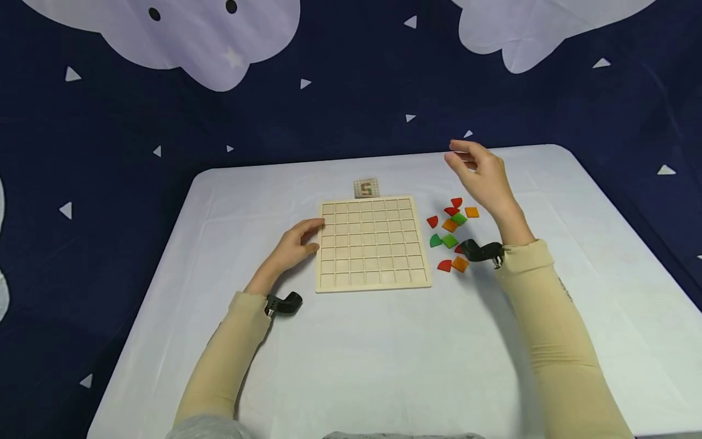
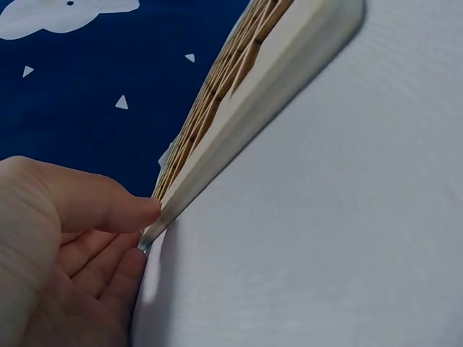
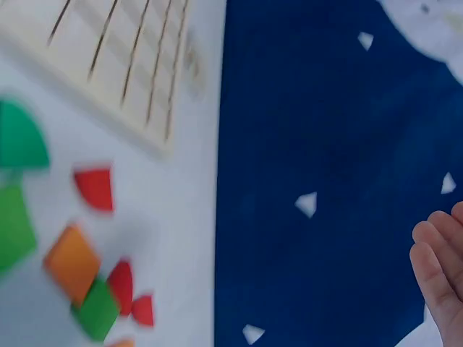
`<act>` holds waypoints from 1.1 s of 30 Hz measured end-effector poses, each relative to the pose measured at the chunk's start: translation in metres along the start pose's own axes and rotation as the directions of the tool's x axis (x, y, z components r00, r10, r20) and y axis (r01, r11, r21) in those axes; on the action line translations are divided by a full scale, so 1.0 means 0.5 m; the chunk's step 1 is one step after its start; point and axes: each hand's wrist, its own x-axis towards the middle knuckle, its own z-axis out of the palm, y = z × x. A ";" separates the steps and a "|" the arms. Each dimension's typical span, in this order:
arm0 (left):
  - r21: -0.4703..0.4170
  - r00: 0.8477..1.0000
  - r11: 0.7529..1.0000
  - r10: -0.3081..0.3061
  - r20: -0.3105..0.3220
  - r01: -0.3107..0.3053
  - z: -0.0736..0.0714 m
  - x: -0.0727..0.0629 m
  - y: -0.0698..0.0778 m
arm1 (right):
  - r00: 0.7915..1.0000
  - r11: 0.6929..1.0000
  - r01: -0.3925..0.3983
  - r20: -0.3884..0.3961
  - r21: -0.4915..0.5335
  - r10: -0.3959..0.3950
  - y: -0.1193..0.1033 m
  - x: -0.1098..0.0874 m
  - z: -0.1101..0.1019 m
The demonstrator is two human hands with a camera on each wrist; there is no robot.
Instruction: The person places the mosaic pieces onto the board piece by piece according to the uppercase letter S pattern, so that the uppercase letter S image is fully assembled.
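Note:
A square wooden grid board (image 1: 373, 244) lies flat on the white table. At its left edge is my left hand (image 1: 296, 247), with thumb and fingertips touching the rim; the left wrist view shows the thumb tip against the board's side (image 2: 210, 163). My right hand (image 1: 482, 177) is raised above the table, beyond the loose pieces, fingers loosely bent with nothing in them. Below it lie several flat pieces: red quarter-circles (image 1: 432, 222), orange squares (image 1: 472, 212), green squares (image 1: 450, 241) and a green quarter-circle (image 1: 436, 240).
A small card (image 1: 366, 188) with a grid pattern and a coloured figure lies at the board's far edge. The white tablecloth (image 1: 351, 353) extends around the board. Behind the table hangs a dark blue cloth (image 1: 351, 116) with clouds and small white shapes.

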 end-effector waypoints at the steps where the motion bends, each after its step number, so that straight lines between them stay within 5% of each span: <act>1: 0.002 1.000 1.000 -0.001 -0.002 0.001 0.000 -0.001 0.000 | 1.000 1.000 -0.029 0.003 -0.012 0.029 0.009 0.002 -0.006; 13: -0.002 1.000 1.000 -0.026 -0.012 0.026 -0.002 -0.005 0.000 | 0.952 0.954 -0.288 0.079 -0.077 0.294 0.113 -0.002 -0.013; 25: -0.001 1.000 1.000 -0.026 -0.014 0.026 0.000 -0.003 -0.001 | 0.909 0.908 -0.346 0.156 -0.236 0.387 0.166 -0.002 0.004; 33: -0.018 0.999 0.999 -0.031 -0.009 0.031 0.003 -0.003 0.002 | 0.907 0.907 -0.289 0.215 -0.307 0.361 0.192 -0.003 0.021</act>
